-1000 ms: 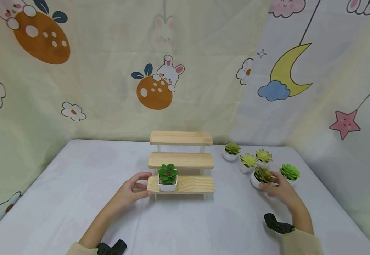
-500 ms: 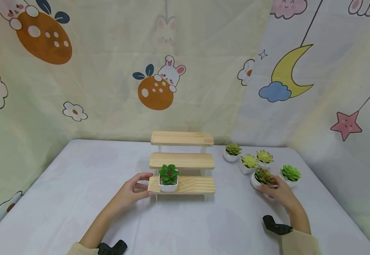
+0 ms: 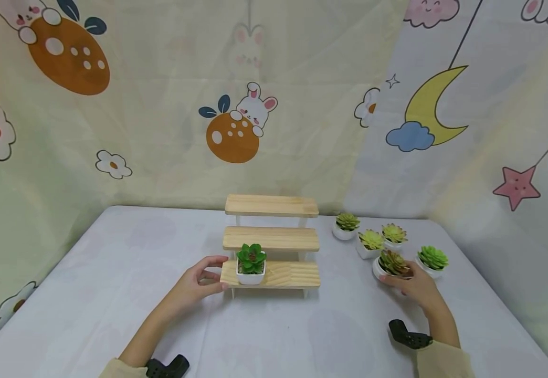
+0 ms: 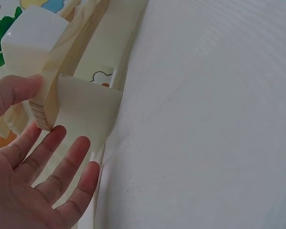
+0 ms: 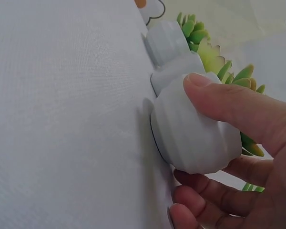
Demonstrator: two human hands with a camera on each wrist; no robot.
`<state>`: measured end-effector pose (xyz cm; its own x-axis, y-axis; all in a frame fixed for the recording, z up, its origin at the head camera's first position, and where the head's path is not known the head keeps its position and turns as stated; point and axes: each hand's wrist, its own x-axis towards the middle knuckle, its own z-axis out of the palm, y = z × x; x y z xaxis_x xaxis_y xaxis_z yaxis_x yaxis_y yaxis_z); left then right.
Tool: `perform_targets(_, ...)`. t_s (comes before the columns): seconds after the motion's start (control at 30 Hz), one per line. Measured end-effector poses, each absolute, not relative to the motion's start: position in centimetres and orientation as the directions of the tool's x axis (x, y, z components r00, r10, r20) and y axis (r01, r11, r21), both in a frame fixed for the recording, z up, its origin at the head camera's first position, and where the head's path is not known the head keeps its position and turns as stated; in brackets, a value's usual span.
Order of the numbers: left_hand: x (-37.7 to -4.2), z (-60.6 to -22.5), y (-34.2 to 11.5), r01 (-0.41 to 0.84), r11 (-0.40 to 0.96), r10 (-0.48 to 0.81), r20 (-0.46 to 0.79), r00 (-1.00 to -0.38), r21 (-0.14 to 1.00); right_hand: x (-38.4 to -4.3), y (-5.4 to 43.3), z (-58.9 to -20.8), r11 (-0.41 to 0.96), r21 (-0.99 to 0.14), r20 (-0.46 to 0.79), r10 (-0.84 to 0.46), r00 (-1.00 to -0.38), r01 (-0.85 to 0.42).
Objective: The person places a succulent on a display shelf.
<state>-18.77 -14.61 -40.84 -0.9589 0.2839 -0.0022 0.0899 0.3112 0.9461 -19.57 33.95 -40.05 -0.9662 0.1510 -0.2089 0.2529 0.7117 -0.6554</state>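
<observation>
A three-step wooden display stand point(image 3: 271, 239) stands mid-table, with a dark green potted succulent point(image 3: 251, 262) at the left of its lowest board. My left hand point(image 3: 199, 279) is at that board's left end, thumb on the front corner and index finger on the back corner; its other fingers spread below the board point(image 4: 69, 52) in the left wrist view. On the right, my right hand point(image 3: 419, 286) holds a reddish-green potted succulent point(image 3: 392, 262). The right wrist view shows the thumb on the side of its ribbed white pot point(image 5: 190, 133) and the fingers curled at its other side.
Around the held plant stand a bright green succulent point(image 3: 433, 258) to its right, and a yellow-green one point(image 3: 371, 241), a pink-tipped one point(image 3: 394, 234) and an olive-green one point(image 3: 347, 224) behind. A printed cloth wall point(image 3: 160, 131) rises behind the white table point(image 3: 137, 262).
My right hand has closed in on the reddish-green succulent's pot, its thumb now along the near side. The left hand stays at the stand. The whole view has shifted slightly.
</observation>
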Motion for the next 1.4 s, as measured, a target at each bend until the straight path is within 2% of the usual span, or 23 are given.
perform_targets(0.43, -18.8, -40.9, -14.5, 0.076, 0.321, 0.270, -0.015, -0.963, 0.944, -18.9, 33.4, -37.5, 0.725, -0.656, -0.192, 0.108, -0.975, 0.209)
perform_targets(0.9, -18.7, -40.9, -14.4, 0.075, 0.329, 0.266, -0.016, -0.964, 0.941, -18.4, 29.5, -33.9, 0.772, -0.633, -0.047, 0.027, -0.999, 0.051)
perform_targets(1.4, -18.8, -40.8, -14.5, 0.079, 0.327, 0.274, -0.015, -0.962, 0.942, -18.4, 25.5, -33.4, 0.734, -0.674, 0.025, -0.099, -0.995, -0.090)
